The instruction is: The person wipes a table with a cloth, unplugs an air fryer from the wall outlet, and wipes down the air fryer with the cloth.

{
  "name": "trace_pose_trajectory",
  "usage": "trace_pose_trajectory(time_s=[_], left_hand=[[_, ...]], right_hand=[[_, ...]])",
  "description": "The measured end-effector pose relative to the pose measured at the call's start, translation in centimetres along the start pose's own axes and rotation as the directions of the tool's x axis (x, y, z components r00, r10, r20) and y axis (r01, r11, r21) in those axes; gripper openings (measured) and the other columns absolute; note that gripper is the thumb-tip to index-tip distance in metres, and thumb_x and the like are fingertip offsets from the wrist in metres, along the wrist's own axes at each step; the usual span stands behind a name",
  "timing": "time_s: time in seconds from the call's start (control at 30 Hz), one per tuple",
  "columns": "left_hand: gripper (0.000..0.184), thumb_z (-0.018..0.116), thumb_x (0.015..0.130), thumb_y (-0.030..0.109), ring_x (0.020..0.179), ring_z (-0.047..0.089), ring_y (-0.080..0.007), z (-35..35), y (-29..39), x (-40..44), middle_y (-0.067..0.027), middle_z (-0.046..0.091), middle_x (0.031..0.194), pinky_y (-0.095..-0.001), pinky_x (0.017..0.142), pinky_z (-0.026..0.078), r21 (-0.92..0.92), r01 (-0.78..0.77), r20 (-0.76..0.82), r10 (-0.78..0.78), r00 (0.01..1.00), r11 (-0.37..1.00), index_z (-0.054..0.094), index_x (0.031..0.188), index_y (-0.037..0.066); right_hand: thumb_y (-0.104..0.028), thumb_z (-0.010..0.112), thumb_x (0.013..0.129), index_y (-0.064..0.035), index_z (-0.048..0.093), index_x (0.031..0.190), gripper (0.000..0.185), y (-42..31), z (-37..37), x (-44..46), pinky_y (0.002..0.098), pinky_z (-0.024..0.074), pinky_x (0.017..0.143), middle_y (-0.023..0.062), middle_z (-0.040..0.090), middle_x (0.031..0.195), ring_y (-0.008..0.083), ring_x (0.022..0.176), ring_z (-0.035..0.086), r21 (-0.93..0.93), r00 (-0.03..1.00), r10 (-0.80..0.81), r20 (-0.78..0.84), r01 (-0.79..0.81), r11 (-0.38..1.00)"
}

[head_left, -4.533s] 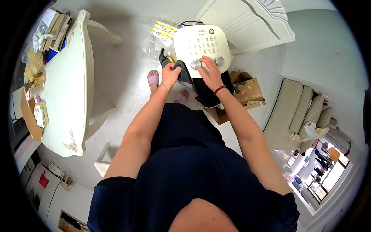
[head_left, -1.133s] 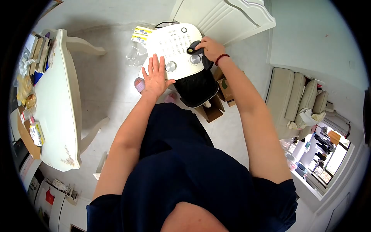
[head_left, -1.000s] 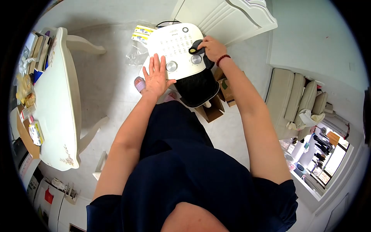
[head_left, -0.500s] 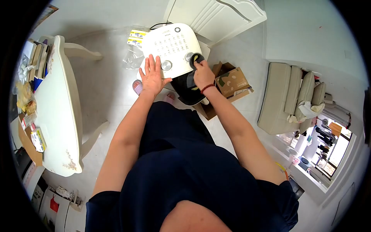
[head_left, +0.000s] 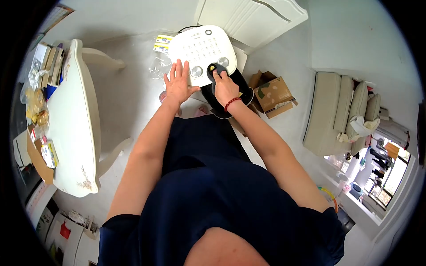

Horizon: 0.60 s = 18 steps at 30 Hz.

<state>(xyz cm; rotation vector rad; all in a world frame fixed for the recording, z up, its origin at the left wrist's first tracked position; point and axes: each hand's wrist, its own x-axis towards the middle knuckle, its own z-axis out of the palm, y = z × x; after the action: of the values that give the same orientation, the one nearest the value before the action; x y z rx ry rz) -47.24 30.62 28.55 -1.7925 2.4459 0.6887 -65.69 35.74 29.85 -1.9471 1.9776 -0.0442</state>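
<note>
A white countertop appliance [head_left: 202, 46], which looks like an air fryer, has rows of small printed icons and two silver knobs on top. My left hand [head_left: 178, 85] lies with fingers spread along its near left edge. My right hand [head_left: 226, 91] is wrapped round a dark grey handle [head_left: 214, 68] with a yellow spot near its end, and the index finger reaches toward that spot. Under the right hand is a black, basket-like part [head_left: 243, 83] with a thin pale rim. How the handle joins it is hidden by the hand.
Behind the appliance rises a carved white panel [head_left: 253, 22]. An open cardboard box [head_left: 276, 95] stands on the floor to the right, and yellow-white packs [head_left: 163, 43] lie beyond on the left. A white table [head_left: 73, 133] is at left, a beige sofa [head_left: 321, 113] at right.
My right hand and the dark handle have shifted left across the appliance's near edge. More of the black part shows on the right. My left hand keeps its place on the edge.
</note>
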Motion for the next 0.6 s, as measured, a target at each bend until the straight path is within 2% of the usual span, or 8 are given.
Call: trace_pose_trajectory(time_s=[0.07,0.1,0.2,0.3,0.4,0.47,0.53,0.6], left_hand=[[0.107,0.082,0.066,0.045,0.143,0.02,-0.0324,0.5,-2.4,0.1,-0.0111,0.018,0.158,-0.0541,0.113,0.022,-0.069,-0.116,-0.062,0.112,0.992,0.991,0.022,0.152,0.021],[0.103,0.083,0.066,0.039,0.142,0.024,-0.0307,-0.2,-2.7,0.0,-0.0095,0.023,0.157,-0.0491,0.113,0.023,-0.074,-0.119,-0.052,0.115,0.992,0.99,0.027,0.151,0.024],[0.102,0.082,0.068,0.04,0.144,0.02,-0.0255,-0.4,-3.2,0.3,-0.0042,0.019,0.158,-0.0565,0.114,0.02,-0.083,-0.114,-0.004,0.114,0.993,0.99,0.024,0.151,0.025],[0.1,0.081,0.07,0.039,0.144,0.021,-0.0248,-0.5,-2.8,0.1,-0.0033,0.019,0.158,-0.0547,0.115,0.02,-0.077,-0.092,-0.006,0.091,0.996,0.993,0.025,0.151,0.026],[0.099,0.08,0.07,0.041,0.144,0.021,-0.0244,-1.0,-2.4,0.0,-0.0031,0.018,0.159,-0.0546,0.115,0.02,-0.042,-0.069,0.022,0.07,0.997,0.997,0.024,0.151,0.026],[0.099,0.079,0.071,0.041,0.144,0.021,-0.0242,-1.0,-2.2,0.0,-0.003,0.018,0.159,-0.0545,0.115,0.02,-0.031,-0.057,0.031,0.057,0.998,0.998,0.024,0.151,0.026],[0.099,0.079,0.071,0.042,0.144,0.021,-0.0241,-0.9,-2.3,-0.1,-0.003,0.018,0.159,-0.0543,0.116,0.019,-0.031,-0.052,0.032,0.053,0.998,0.998,0.023,0.152,0.026],[0.099,0.079,0.071,0.042,0.144,0.02,-0.0239,-0.8,-2.2,-0.1,-0.0029,0.018,0.159,-0.0541,0.116,0.019,-0.023,-0.051,0.038,0.052,0.998,0.998,0.023,0.152,0.026]], right_hand=[[-0.01,0.051,0.087,-0.0089,0.054,0.129,0.042,-1.6,0.3,-0.5,0.0434,0.054,0.071,0.0117,0.054,0.108,0.0303,0.092,0.062,0.019,0.996,-0.082,0.036,0.081,0.997],[-0.008,0.054,0.085,-0.0094,0.058,0.126,0.042,-2.6,1.1,-0.7,0.0428,0.0531,0.07,0.009,0.055,0.1,0.0291,0.087,0.063,0.016,0.993,-0.12,0.0,0.12,0.993],[-0.008,0.055,0.084,-0.0111,0.06,0.123,0.04,-3.1,1.7,-0.5,0.0414,0.053,0.07,0.0089,0.054,0.099,0.028,0.087,0.063,0.044,0.988,-0.145,-0.046,0.147,0.988],[-0.008,0.053,0.085,-0.0115,0.059,0.124,0.04,-1.3,0.3,-0.9,0.0421,0.0529,0.069,0.0091,0.055,0.099,0.0284,0.086,0.062,-0.002,0.951,-0.305,0.057,0.306,0.952],[-0.01,0.05,0.088,-0.0126,0.056,0.127,0.04,1.7,-0.6,-1.0,0.0429,0.0539,0.068,0.0094,0.055,0.105,0.0302,0.087,0.062,-0.066,0.967,-0.242,0.082,0.247,0.967],[-0.012,0.046,0.09,-0.0104,0.052,0.13,0.041,3.2,-1.2,-0.7,0.0458,0.0536,0.067,0.0106,0.054,0.106,0.0318,0.087,0.062,-0.104,0.996,-0.075,0.038,0.079,0.991],[-0.011,0.05,0.087,-0.0105,0.053,0.131,0.044,2.8,-0.8,-0.3,0.0473,0.0525,0.067,0.0132,0.053,0.103,0.0325,0.083,0.062,-0.071,0.998,-0.048,-0.029,0.046,0.996],[-0.012,0.05,0.086,-0.0081,0.052,0.13,0.044,0.3,-0.3,0.2,0.047,0.0524,0.068,0.0144,0.054,0.104,0.0334,0.085,0.063,-0.009,0.999,0.054,0.009,-0.054,0.999]])
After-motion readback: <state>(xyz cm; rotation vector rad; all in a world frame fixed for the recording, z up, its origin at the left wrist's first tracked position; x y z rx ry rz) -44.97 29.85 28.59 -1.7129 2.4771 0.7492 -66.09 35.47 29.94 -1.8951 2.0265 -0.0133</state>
